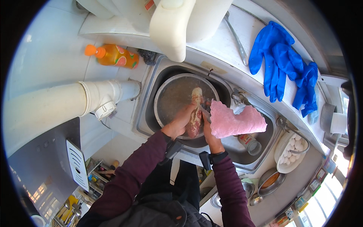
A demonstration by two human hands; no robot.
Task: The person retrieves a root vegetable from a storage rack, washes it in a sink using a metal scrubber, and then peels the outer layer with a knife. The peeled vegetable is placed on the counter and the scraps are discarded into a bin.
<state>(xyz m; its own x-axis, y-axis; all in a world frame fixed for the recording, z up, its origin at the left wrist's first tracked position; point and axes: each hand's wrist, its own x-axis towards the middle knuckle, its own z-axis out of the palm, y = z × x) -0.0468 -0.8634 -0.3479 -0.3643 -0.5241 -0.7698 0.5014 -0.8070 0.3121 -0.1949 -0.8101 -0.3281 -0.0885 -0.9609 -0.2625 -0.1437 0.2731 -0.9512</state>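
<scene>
My left hand [179,121] grips a long, red-skinned root vegetable [195,117], apparently a sweet potato. Its far end shows pale flesh, and pale patches run along the red skin. Beneath it a round metal basin [157,111] of murky water sits in the left sink bowl. My right hand [209,132] holds a metal-bladed tool [205,113] against the vegetable's right side; whether it is a knife or a peeler I cannot tell. A pink cloth [235,120] over the right bowl hides part of that hand.
A glass jar [251,144] lies in the right sink bowl [238,160]. Blue rubber gloves [276,59] and a spoon [236,37] rest on the ledge. An orange soap bottle [119,56] stands left, near a white drainpipe [99,95]. Eggs fill a white basket [279,142] at right.
</scene>
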